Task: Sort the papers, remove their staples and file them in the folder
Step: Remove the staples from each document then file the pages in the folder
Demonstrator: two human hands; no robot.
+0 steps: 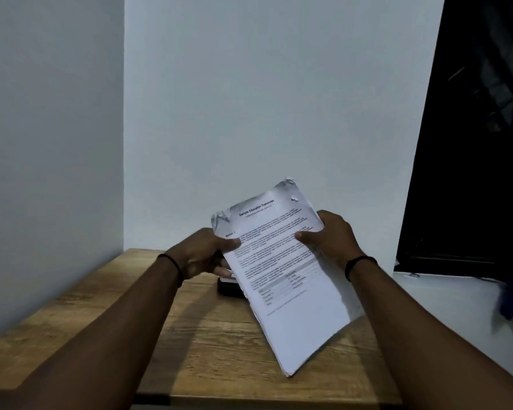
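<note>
White printed sheets, a thick stack of papers (282,279), raised above the wooden desk (190,344) and tilted, lower corner near the desk top. Left hand (203,253) gripping the stack's left edge, thumb on the top page; right hand (328,236) gripping the right edge likewise. Upper corners crumpled and torn, perhaps from staples; no staple clearly visible. Small dark object (228,287) on the desk, partly hidden behind the stack, identity unclear. No folder in sight. Probably early going: sorting in hand, unstapling and filing seemingly undone.
</note>
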